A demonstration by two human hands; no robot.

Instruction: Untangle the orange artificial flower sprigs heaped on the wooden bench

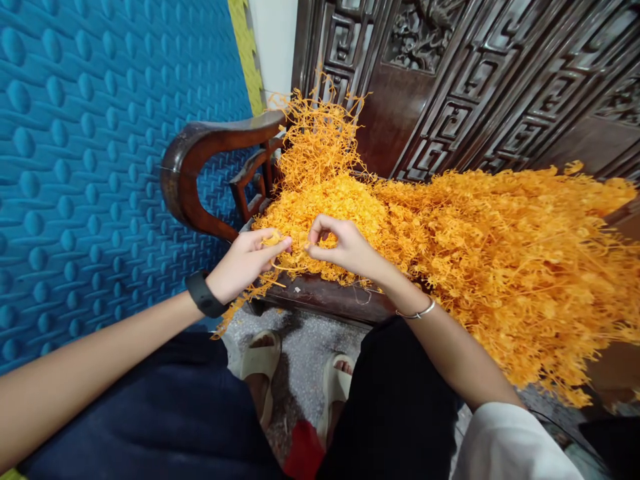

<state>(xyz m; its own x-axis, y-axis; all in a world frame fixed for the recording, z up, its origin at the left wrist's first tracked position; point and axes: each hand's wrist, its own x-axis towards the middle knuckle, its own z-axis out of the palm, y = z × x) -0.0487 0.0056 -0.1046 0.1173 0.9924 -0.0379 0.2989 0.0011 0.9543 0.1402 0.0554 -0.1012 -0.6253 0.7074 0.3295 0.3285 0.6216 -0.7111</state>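
My left hand [243,263], with a dark band on its wrist, pinches a small yellow-orange artificial flower piece [273,238] between thumb and fingers. A thin stem seems to trail below that hand toward the right. Close by on the right, my right hand [345,248] is curled with thumb and forefinger nearly meeting; whatever is between those fingertips is too small to name. Both hands hover over the front of a loose pile of orange artificial flower pieces [345,200] on the dark wooden bench seat [330,295].
Bunched orange artificial flowers [500,260] spread along the bench to the right. A curved wooden armrest [185,173] stands at the left, before blue foam mats [100,147]. Behind rises a carved wooden backrest [395,113]. Something red [304,450] lies on the speckled floor between my sandalled feet.
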